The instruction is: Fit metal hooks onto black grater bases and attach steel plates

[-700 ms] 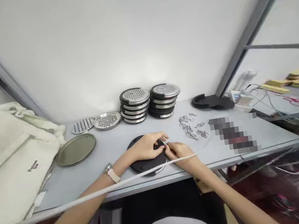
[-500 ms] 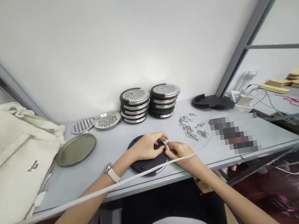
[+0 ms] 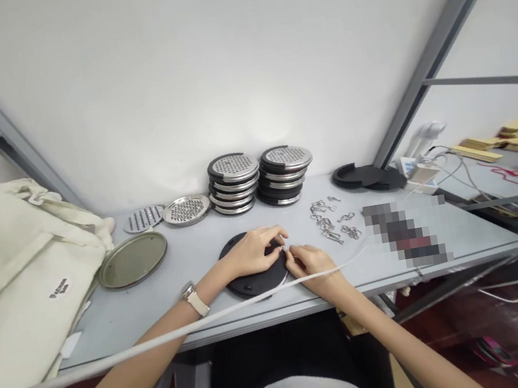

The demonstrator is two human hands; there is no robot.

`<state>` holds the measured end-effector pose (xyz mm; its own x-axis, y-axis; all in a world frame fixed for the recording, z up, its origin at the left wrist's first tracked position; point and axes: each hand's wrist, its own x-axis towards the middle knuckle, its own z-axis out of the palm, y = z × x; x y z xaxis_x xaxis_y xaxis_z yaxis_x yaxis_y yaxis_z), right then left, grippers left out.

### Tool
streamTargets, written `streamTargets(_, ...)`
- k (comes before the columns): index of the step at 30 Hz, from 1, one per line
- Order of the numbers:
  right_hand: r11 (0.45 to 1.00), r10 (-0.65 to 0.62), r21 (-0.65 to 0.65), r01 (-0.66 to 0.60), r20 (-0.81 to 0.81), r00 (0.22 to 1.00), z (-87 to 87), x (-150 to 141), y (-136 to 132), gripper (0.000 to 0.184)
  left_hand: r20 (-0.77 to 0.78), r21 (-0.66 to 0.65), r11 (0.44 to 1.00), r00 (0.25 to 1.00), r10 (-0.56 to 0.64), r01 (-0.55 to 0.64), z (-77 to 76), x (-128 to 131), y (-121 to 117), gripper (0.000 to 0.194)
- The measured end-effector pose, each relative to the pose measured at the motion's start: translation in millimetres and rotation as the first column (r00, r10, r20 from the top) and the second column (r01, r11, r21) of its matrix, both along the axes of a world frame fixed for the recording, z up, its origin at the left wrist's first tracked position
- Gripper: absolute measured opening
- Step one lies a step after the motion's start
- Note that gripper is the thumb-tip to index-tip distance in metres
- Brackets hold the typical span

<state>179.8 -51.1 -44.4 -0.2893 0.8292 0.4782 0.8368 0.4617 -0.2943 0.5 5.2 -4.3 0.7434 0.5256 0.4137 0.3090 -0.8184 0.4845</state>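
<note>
A round black disc lies on the grey table near its front edge. My left hand rests on the disc with fingers curled, pinching at its right rim. My right hand meets it there, fingertips pinched on a small metal clip. A pile of several loose metal clips lies just right of my hands. A white cable runs across my left forearm.
Two stacks of perforated metal discs with black rims stand at the back. Loose grater plates and a flat metal lid lie left. A cream bag fills the left end. More black discs sit back right.
My hands and the black disc have shifted slightly away from me; both hands keep pinching at the same spot on the rim. Another person's hand appeared at the far right edge.
</note>
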Motion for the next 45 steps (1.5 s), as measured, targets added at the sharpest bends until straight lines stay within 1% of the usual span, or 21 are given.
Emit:
streamTargets(3,0.999,-0.043,0.029,0.042,0.024,0.999,-1.3,0.6,1.1,0.028,0.015,0.003,1.0,1.0,0.014,-0.014,0.7,-0.1,-2.0,0.026)
streamTargets(5,0.998,-0.062,0.021,0.062,0.021,0.998,-2.1,1.0,2.2,0.029,0.018,-0.002,1.0,1.0,0.017,-0.017,1.4,0.3,-4.1,0.026)
streamTargets(7,0.999,-0.044,-0.018,0.044,0.011,0.999,-2.6,1.5,3.6,0.029,0.019,-0.011,1.0,1.0,0.009,-0.009,2.0,1.0,-6.2,0.027)
streamTargets(11,0.993,0.029,-0.115,-0.034,-0.039,0.999,-2.3,2.9,5.6,0.027,0.016,-0.015,1.0,1.0,-0.002,0.003,2.4,2.5,-8.5,0.028)
streamTargets(15,0.985,0.04,-0.164,-0.056,-0.102,0.994,1.0,3.6,5.1,0.025,-0.023,0.025,1.0,1.0,0.008,-0.008,3.7,3.5,-8.8,0.018)
streamTargets(19,0.98,0.034,-0.188,-0.058,-0.128,0.991,5.7,2.4,2.1,0.023,-0.046,0.053,0.999,0.999,0.006,-0.004,5.7,3.6,-9.3,0.019)
streamTargets(23,0.984,0.005,-0.175,-0.021,-0.092,0.996,7.6,1.1,0.1,0.024,-0.056,0.049,0.999,0.998,0.015,-0.012,6.1,3.0,-10.0,0.022)
streamTargets(31,0.994,0.0,-0.114,-0.002,-0.012,1.0,0.2,2.5,4.4,0.027,-0.051,0.056,0.998,0.998,0.034,-0.031,5.3,3.2,-9.9,0.02)
streamTargets(36,0.989,0.029,-0.142,-0.032,-0.02,0.999,4.5,2.3,3.3,0.027,-0.049,0.083,0.996,0.998,0.048,-0.044,5.6,4.7,-8.3,0.016)
streamTargets(40,0.986,0.015,-0.166,-0.014,0.005,1.0,7.7,1.4,1.4,0.025,-0.045,0.116,0.993,0.998,0.041,-0.036,5.7,5.3,-6.8,0.013)
streamTargets(45,0.989,0.004,-0.147,-0.004,0.002,1.0,7.1,0.7,0.3,0.027,-0.031,0.093,0.996,0.999,0.017,-0.014,6.3,4.9,-6.4,0.012)
